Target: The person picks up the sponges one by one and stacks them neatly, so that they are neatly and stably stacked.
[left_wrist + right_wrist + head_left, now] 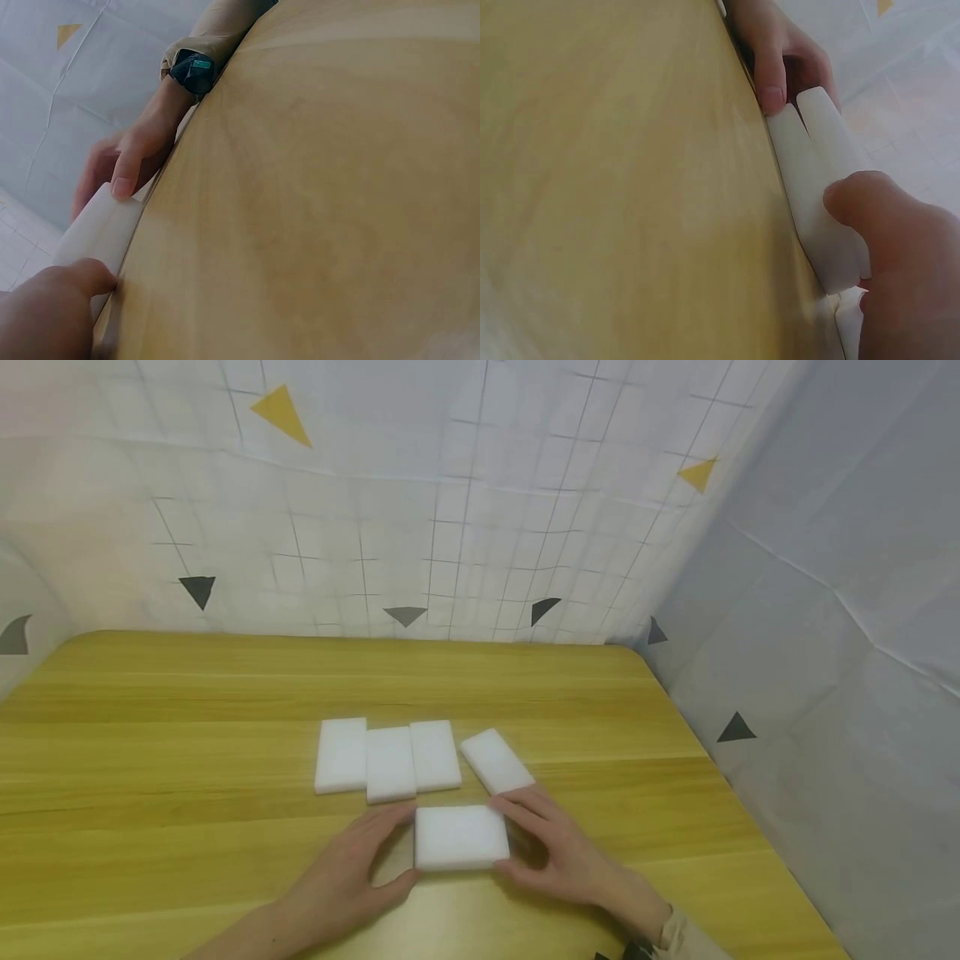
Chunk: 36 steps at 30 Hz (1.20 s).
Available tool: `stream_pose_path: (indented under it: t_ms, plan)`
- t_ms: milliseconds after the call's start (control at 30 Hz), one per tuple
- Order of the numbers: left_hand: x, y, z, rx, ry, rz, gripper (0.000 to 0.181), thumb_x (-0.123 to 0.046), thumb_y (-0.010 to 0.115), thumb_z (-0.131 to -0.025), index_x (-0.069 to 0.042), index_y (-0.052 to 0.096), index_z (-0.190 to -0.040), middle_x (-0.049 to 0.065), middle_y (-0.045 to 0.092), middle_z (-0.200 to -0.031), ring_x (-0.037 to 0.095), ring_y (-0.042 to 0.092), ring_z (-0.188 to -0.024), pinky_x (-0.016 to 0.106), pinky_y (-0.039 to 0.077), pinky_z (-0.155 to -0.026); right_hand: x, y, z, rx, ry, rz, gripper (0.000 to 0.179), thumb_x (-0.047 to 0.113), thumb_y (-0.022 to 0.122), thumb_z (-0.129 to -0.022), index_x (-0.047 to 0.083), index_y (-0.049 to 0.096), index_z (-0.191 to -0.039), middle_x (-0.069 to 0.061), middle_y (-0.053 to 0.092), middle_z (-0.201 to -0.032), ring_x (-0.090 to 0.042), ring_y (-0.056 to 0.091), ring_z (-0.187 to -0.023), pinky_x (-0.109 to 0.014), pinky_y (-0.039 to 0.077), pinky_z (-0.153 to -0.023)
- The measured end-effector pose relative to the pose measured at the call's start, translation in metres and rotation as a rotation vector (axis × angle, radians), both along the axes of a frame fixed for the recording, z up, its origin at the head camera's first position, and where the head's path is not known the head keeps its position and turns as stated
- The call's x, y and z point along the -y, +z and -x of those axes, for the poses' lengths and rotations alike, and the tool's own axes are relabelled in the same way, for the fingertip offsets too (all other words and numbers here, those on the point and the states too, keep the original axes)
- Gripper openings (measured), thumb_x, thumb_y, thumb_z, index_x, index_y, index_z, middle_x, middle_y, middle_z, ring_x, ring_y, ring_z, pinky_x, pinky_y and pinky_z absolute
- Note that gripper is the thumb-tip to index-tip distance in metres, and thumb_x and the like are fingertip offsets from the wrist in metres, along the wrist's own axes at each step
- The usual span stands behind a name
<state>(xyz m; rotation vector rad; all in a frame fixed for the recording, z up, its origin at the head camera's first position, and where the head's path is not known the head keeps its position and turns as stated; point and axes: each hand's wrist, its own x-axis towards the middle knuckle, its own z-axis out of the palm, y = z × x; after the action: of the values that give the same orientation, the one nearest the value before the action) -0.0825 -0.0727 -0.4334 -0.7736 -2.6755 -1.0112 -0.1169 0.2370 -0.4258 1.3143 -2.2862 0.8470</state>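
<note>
Two white sponges (461, 837) lie one on the other near the front of the table. Seen from the right wrist, a narrow wedge-shaped gap parts the upper sponge (829, 135) from the lower sponge (791, 150) at the left hand's end. My left hand (348, 868) grips the left end, thumb at the near corner and fingers at the far one. At the right end my right hand (562, 852) holds the pair the same way, its thumb (859, 196) on the near side. The right hand's fingers also overlap a slanted sponge (495, 762) in the head view.
Behind the hands, three more white sponges lie flat side by side: a left one (341, 756), a middle one (391, 765) and a right one (435, 755). They rest on the wooden table (187, 718). A patterned white sheet (375, 510) hangs beyond the far edge.
</note>
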Motion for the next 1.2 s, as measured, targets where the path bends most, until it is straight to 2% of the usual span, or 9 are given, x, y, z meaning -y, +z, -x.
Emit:
stream_pose_path:
  t_ms: [100, 267, 400, 667, 967, 1200]
  plan:
    - [-0.0003, 0.0001, -0.0006, 0.016, 0.003, 0.003, 0.072, -0.040, 0.082, -0.081, -0.016, 0.053, -0.143, -0.006, 0.056, -0.144, 0.015, 0.052, -0.132, 0.043, 0.047, -0.108, -0.0001, 0.0000, -0.0002, 0.009, -0.002, 0.000, 0.062, 0.034, 0.077, -0.087, 0.003, 0.057, -0.137, -0.006, 0.060, -0.129, -0.019, 0.053, -0.118, -0.025, 0.042, -0.108]
    - [-0.0008, 0.0009, -0.0021, 0.059, 0.015, 0.008, 0.076, -0.054, 0.076, -0.082, -0.019, 0.052, -0.144, -0.007, 0.054, -0.146, 0.016, 0.051, -0.134, 0.046, 0.046, -0.109, -0.0004, -0.0003, -0.0005, 0.012, -0.005, -0.007, 0.063, 0.035, 0.079, -0.085, 0.004, 0.058, -0.136, -0.004, 0.060, -0.130, -0.018, 0.053, -0.118, -0.027, 0.044, -0.106]
    - [-0.0003, 0.0010, -0.0025, 0.060, 0.016, -0.011, 0.075, -0.059, 0.072, -0.083, -0.020, 0.052, -0.144, -0.007, 0.054, -0.145, 0.016, 0.051, -0.133, 0.047, 0.045, -0.109, -0.0005, -0.0007, -0.0004, 0.014, -0.011, -0.017, 0.063, 0.036, 0.079, -0.085, 0.005, 0.058, -0.136, -0.003, 0.060, -0.130, -0.017, 0.052, -0.118, -0.027, 0.045, -0.105]
    - [0.0013, -0.0001, -0.0012, 0.002, -0.001, -0.060, 0.073, -0.056, 0.075, -0.083, -0.021, 0.052, -0.143, -0.012, 0.055, -0.141, 0.010, 0.053, -0.129, 0.042, 0.048, -0.107, -0.0011, -0.0011, -0.0010, 0.004, -0.014, -0.023, 0.064, 0.037, 0.079, -0.084, 0.006, 0.059, -0.136, -0.001, 0.060, -0.130, -0.017, 0.053, -0.117, -0.027, 0.045, -0.104]
    - [0.0025, 0.0006, -0.0015, -0.045, -0.025, -0.066, 0.071, -0.051, 0.077, -0.084, -0.020, 0.053, -0.143, -0.013, 0.054, -0.142, 0.011, 0.054, -0.129, 0.041, 0.048, -0.107, -0.0005, -0.0007, -0.0006, -0.007, 0.004, -0.008, 0.065, 0.037, 0.081, -0.083, 0.005, 0.059, -0.135, -0.003, 0.061, -0.129, -0.018, 0.054, -0.116, -0.025, 0.044, -0.105]
    - [0.0020, -0.0008, -0.0001, -0.076, -0.033, -0.064, 0.069, -0.049, 0.077, -0.083, -0.020, 0.054, -0.141, -0.013, 0.056, -0.140, 0.010, 0.055, -0.127, 0.040, 0.050, -0.105, -0.0021, -0.0012, -0.0004, 0.031, 0.009, 0.005, 0.064, 0.037, 0.079, -0.085, 0.005, 0.058, -0.136, -0.003, 0.060, -0.130, -0.018, 0.053, -0.117, -0.027, 0.045, -0.104]
